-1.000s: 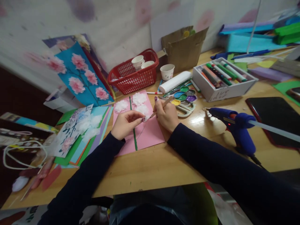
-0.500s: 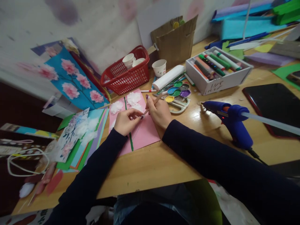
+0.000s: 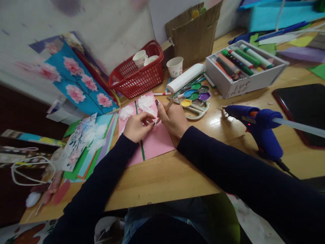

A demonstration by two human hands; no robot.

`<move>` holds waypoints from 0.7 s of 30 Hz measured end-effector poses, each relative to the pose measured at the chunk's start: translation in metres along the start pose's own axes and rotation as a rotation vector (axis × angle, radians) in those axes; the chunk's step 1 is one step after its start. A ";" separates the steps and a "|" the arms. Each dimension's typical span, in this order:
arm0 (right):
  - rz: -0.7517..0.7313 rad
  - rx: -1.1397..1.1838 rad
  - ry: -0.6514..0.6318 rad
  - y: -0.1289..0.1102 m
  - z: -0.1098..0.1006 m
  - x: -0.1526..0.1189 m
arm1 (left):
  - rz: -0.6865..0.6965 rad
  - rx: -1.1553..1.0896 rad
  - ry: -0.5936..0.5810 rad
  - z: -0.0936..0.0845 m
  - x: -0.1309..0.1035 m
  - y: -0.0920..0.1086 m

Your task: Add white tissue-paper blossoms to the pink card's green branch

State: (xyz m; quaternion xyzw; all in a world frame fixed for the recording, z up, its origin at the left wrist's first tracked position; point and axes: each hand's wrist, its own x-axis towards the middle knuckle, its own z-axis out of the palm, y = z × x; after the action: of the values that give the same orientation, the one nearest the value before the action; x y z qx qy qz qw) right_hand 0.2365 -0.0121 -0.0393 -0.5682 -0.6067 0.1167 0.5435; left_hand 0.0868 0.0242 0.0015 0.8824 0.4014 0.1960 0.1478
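A pink sheet [image 3: 158, 142] lies on the wooden table, with a dark green painted line [image 3: 142, 149] running down it and white cotton tufts [image 3: 146, 102] on its upper part. My right hand [image 3: 174, 118] is closed around a thin brownish stick [image 3: 169, 104], its tip low over the sheet. Beside it, my left hand [image 3: 138, 127] rests on the sheet with thumb and fingers bent close together; whatever is between its fingertips is too small to make out.
Right of the hands are scissors [image 3: 196, 112], a paint palette [image 3: 195, 95], a blue glue gun [image 3: 254, 125] and a black tablet [image 3: 302, 112]. Behind stand a red basket [image 3: 142, 80], a paper cup [image 3: 175, 67] and a marker box [image 3: 243, 86]. Coloured papers [image 3: 101, 149] lie left.
The view has shifted slightly. My left thumb and fingertips have moved a little away from the stick's tip, and the stick stands steeper in my right hand.
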 end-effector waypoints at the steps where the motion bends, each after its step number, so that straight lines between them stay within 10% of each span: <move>1: 0.004 -0.010 -0.011 0.000 0.000 0.000 | 0.001 0.000 0.002 0.000 0.000 0.000; 13: 0.042 -0.078 -0.105 0.001 0.002 -0.001 | 0.024 -0.007 0.000 -0.002 -0.002 0.000; 21: 0.118 0.179 0.167 0.000 -0.001 0.000 | -0.012 0.038 -0.036 -0.029 -0.027 -0.010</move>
State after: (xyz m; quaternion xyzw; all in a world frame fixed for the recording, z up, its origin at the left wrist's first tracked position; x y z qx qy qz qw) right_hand 0.2373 -0.0125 -0.0384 -0.5597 -0.5121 0.1544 0.6330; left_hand 0.0510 0.0127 0.0167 0.8860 0.4075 0.1718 0.1394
